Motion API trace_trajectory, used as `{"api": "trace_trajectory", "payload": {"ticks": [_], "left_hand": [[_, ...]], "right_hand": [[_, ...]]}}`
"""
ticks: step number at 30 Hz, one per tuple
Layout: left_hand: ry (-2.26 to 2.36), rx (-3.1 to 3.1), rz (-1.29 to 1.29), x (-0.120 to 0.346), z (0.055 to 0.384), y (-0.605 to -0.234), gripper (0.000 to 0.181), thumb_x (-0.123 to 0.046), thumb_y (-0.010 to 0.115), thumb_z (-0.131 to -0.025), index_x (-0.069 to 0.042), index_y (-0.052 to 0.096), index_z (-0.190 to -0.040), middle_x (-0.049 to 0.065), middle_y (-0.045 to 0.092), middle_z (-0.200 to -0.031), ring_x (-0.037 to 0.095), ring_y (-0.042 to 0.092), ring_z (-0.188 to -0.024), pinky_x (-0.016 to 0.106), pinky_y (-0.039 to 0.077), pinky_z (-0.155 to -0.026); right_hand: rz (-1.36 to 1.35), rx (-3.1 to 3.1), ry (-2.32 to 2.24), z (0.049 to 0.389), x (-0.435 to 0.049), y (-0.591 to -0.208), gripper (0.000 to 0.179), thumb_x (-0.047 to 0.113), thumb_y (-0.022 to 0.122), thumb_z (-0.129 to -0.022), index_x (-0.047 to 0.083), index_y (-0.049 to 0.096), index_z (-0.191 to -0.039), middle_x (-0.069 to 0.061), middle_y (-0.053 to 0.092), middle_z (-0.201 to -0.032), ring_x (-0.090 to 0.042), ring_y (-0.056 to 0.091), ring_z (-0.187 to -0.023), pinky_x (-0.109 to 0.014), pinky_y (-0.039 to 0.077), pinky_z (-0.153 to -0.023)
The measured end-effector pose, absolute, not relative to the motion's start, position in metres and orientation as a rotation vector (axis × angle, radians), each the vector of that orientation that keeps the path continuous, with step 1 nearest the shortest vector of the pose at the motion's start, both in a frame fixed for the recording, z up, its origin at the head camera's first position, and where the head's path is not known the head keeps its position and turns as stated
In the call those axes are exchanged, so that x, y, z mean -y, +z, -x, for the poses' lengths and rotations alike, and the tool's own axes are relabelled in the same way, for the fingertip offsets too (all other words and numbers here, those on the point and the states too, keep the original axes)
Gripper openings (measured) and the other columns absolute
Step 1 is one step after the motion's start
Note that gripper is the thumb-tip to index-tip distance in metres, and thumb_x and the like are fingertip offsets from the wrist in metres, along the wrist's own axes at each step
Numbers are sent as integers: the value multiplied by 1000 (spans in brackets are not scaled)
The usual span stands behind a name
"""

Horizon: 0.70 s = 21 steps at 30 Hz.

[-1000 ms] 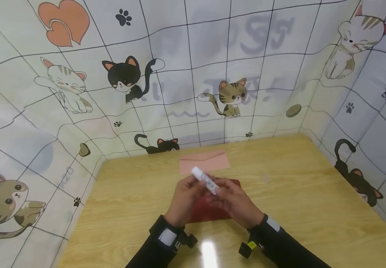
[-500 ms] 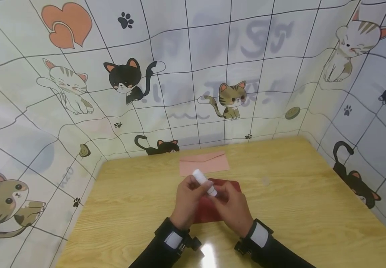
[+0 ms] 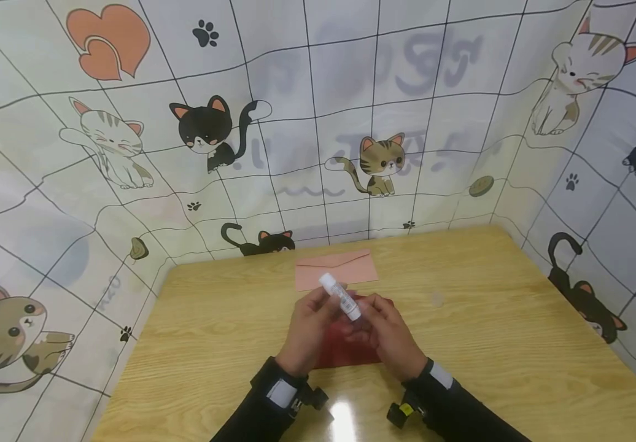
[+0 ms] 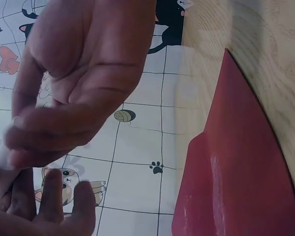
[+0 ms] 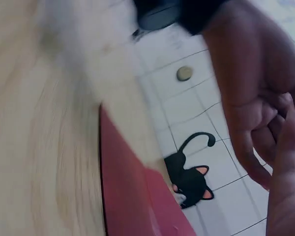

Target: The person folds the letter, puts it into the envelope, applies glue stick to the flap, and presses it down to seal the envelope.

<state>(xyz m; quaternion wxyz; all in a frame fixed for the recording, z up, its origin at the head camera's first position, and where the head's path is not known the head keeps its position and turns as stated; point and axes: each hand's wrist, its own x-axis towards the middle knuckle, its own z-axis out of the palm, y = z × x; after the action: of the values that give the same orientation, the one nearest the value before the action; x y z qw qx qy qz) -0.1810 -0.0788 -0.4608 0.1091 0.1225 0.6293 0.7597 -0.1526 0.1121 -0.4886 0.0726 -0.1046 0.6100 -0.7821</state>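
A white glue stick (image 3: 341,298), printed on its side and with a cap on its upper left end, is held tilted above the table in the head view. My left hand (image 3: 308,331) grips it between thumb and fingers near the middle. At its lower right end, my right hand (image 3: 391,334) pinches the tube with thumb and fingertips. Under both hands lies a red envelope (image 3: 345,350), partly covered by them. The left wrist view shows the red envelope (image 4: 236,162) with a glossy streak along a fold. There, the glue stick is mostly hidden by fingers.
A pink envelope (image 3: 337,270) lies behind the red one near the back of the wooden table (image 3: 213,331). A small, pale round spot (image 3: 438,299) shows to the right. A cat-print sheet (image 3: 307,123) encloses the table's back and sides.
The right hand turned in around the tube's lower end half a second ago, then rolled back outward. The printed side faces up again. Both hands stay over the red envelope.
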Motion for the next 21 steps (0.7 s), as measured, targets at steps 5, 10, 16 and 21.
{"api": "trace_trajectory", "payload": {"ticks": [5,10,16,21], "left_hand": [[2155,-1787,-440,82,183,-463,41,-18,52,-121,-4,60,-160,18,71,-158,25,67,-150,42,53,-128],[2156,-1766,-428,82,184,-465,40,-13,50,-121,-2,59,-159,19,71,-157,21,69,-146,40,55,-125],[2182,-1820,-389,80,184,-465,35,-9,56,-118,-1,65,-151,22,77,-146,15,76,-128,33,60,-113],[2222,-1869,-308,79,185,-466,32,-7,63,-114,-1,73,-144,17,83,-135,17,78,-118,34,60,-107]], "right_hand": [[429,-1404,-2360,156,-121,-493,23,28,41,-126,19,61,-131,7,78,-111,-5,78,-96,-25,68,-89],[475,-1291,-2373,157,-123,-496,25,19,41,-125,20,64,-135,7,79,-113,-4,78,-99,-22,66,-92],[383,-1437,-2384,158,-122,-496,13,18,51,-123,16,64,-122,5,78,-117,-5,80,-104,-24,67,-97],[292,-1642,-2384,156,-118,-499,5,14,60,-119,12,63,-122,5,78,-122,-8,81,-108,-28,68,-99]]}}
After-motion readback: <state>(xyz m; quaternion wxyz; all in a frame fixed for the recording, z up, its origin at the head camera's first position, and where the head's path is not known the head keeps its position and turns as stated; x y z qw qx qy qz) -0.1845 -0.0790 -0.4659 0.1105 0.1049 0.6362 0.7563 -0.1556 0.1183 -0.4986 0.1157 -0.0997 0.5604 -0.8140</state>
